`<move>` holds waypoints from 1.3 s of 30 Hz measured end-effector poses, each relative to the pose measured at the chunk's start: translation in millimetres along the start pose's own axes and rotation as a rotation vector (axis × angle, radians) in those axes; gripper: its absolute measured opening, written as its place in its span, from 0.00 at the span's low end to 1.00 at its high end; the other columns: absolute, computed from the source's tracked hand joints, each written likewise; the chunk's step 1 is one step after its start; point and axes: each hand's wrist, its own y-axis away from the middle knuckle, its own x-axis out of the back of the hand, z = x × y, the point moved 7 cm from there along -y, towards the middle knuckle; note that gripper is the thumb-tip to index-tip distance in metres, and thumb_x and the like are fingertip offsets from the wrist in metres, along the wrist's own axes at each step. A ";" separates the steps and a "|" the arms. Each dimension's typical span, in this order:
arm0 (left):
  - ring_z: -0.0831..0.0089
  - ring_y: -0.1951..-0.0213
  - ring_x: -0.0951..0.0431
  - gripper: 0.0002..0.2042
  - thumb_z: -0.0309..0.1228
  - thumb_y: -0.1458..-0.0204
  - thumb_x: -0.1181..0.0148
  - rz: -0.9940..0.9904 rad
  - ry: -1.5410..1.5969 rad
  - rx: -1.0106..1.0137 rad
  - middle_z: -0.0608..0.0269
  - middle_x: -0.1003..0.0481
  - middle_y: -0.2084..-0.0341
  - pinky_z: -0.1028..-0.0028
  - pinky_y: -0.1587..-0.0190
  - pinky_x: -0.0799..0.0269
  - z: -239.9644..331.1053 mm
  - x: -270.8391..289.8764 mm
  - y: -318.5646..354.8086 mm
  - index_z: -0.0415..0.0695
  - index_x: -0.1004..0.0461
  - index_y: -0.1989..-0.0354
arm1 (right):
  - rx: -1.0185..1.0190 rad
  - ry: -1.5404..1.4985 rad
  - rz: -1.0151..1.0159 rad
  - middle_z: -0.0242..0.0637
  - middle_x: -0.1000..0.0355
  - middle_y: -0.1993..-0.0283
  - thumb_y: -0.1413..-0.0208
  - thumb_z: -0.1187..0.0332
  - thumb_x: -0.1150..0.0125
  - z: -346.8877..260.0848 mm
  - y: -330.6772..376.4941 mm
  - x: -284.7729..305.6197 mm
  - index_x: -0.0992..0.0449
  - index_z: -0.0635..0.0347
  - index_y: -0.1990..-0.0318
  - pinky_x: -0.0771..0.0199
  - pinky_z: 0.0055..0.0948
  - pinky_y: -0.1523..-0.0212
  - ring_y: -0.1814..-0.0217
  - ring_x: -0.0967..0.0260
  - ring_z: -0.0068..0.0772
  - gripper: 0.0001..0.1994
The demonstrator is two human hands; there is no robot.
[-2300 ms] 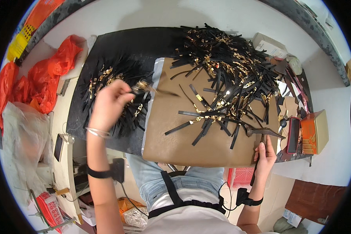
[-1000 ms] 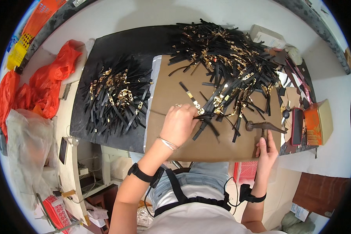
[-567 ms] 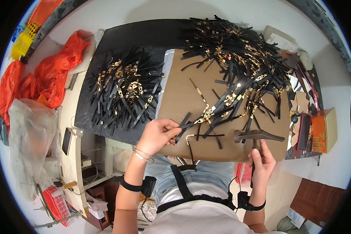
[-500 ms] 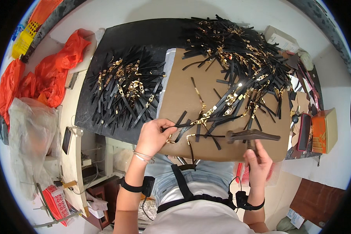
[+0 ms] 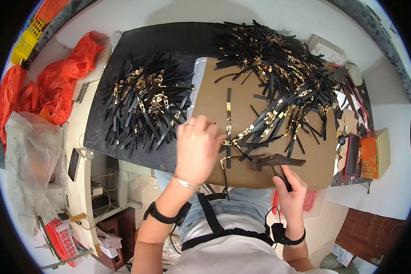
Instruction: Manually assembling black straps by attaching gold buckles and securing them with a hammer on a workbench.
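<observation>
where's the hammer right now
In the head view the hammer is lower right, gripped by the right hand, its head over the cardboard sheet's near edge beside the strap under the left hand.

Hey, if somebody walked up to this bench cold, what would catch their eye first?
Probably the two heaps of black straps with gold buckles: a big tangled one at the far right of the brown cardboard sheet, and a tidier one on the black mat to the left. Next, the left hand pinning a strap at the near edge while the right hand grips a hammer.
</observation>
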 end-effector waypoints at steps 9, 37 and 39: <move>0.58 0.74 0.19 0.08 0.31 0.49 0.34 -0.429 0.401 0.109 0.53 0.21 0.78 0.64 0.65 0.24 17.9 -87.0 -21.4 0.39 0.21 0.69 | -0.029 -0.022 0.044 0.46 0.20 0.55 0.48 0.80 0.31 15.3 9.0 16.7 0.22 0.70 0.47 0.25 0.27 0.53 0.56 0.23 0.30 0.19; 0.56 0.67 0.22 0.11 0.29 0.59 0.27 -0.394 0.349 0.133 0.54 0.24 0.73 0.61 0.63 0.27 -12.9 -67.4 20.1 0.40 0.23 0.69 | -0.257 -0.140 0.139 0.41 0.21 0.54 0.46 0.79 0.31 52.6 19.9 39.4 0.23 0.68 0.44 0.27 0.23 0.55 0.58 0.28 0.23 0.20; 0.56 0.67 0.22 0.11 0.28 0.59 0.27 -0.358 0.340 0.099 0.54 0.24 0.73 0.61 0.62 0.28 -16.1 -69.3 15.0 0.40 0.23 0.69 | -0.238 -0.150 0.100 0.41 0.21 0.55 0.46 0.79 0.31 46.8 21.5 33.9 0.23 0.68 0.44 0.27 0.23 0.55 0.59 0.28 0.23 0.20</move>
